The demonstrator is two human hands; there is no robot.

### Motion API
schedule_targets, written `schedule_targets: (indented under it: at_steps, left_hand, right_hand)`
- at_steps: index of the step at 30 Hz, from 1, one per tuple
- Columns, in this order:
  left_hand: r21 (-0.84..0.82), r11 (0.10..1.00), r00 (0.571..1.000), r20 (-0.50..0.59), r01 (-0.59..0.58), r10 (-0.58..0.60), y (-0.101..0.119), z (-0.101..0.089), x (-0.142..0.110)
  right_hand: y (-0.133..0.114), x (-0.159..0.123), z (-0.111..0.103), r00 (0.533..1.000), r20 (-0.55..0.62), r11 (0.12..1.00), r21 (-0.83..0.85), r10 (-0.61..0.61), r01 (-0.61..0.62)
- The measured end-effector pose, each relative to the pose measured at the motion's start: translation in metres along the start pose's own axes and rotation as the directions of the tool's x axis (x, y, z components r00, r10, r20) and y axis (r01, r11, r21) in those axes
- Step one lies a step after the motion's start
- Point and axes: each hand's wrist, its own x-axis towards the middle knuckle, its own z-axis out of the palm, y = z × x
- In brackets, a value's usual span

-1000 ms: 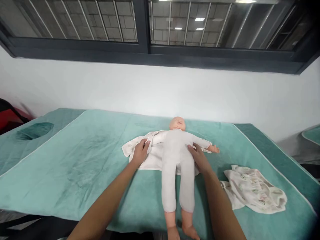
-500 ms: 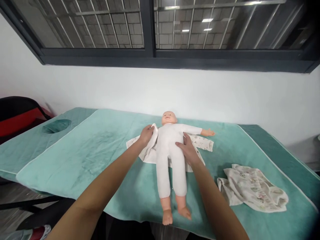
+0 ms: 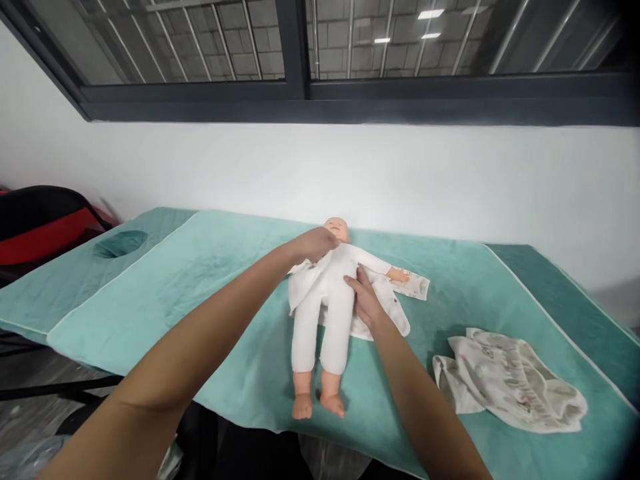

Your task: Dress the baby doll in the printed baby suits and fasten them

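Observation:
A baby doll [image 3: 334,325] with a white cloth body lies on its back, head toward the wall. A small printed baby shirt [image 3: 393,308] is spread partly under it. One shirt sleeve lies flat beside the doll's bare hand on the right. My left hand [image 3: 317,245] is closed on the shirt's other front edge, drawn over the doll's chest near the neck; its fingertips are partly hidden. My right hand [image 3: 366,298] grips the side of the doll's torso, thumb on the front and fingers along the side.
A crumpled pair of printed baby pants [image 3: 515,380] lies to the right on the green padded bed [image 3: 150,313]. The bed has a round hole [image 3: 120,245] at its left end. A red and black chair [image 3: 45,227] stands at the left. Behind are a white wall and a barred window.
My left hand has moved up and right, pulling the shirt front across the doll's chest. The doll has tilted and its feet have shifted left. My right hand stays at its side.

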Motion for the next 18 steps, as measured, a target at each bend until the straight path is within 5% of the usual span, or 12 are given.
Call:
schedule_targets:
  at_steps: [2,4,9,11,14,16,18]
  left_hand:
    - [0.073,0.997,0.962,0.271,0.011,-0.03,0.022,0.002,-0.018]
    - [0.057,0.998,0.921,0.389,-0.041,0.016,0.037,0.006,-0.033]
    - [0.244,0.911,0.929,0.252,-0.333,0.273,0.025,0.027,-0.026]
    - [0.422,0.793,0.898,0.228,-0.44,0.377,0.009,0.043,-0.009]
    - [0.622,0.53,0.812,0.355,-0.576,0.464,-0.01,0.073,0.015]
    - [0.706,0.344,0.768,0.455,-0.619,0.451,-0.017,0.093,0.027]
    - [0.763,0.214,0.769,0.505,-0.61,0.391,-0.02,0.106,0.035]
  right_hand:
    - [-0.001,0.0,0.002,1.0,-0.005,0.999,0.039,0.026,-0.026]
    - [0.0,0.001,0.002,0.998,-0.029,0.996,0.062,0.06,-0.058]
    - [0.004,0.006,0.0,0.993,-0.071,0.99,0.105,0.097,-0.089]
    - [0.005,0.006,0.0,0.998,0.0,0.992,0.105,0.069,-0.068]
    - [0.005,0.005,0.003,0.982,0.189,0.999,0.032,-0.025,0.019]
    - [0.004,0.002,0.005,0.962,0.269,0.996,-0.053,-0.058,0.075]
    - [0.0,0.0,0.001,0.948,0.312,0.981,-0.157,-0.056,0.11]
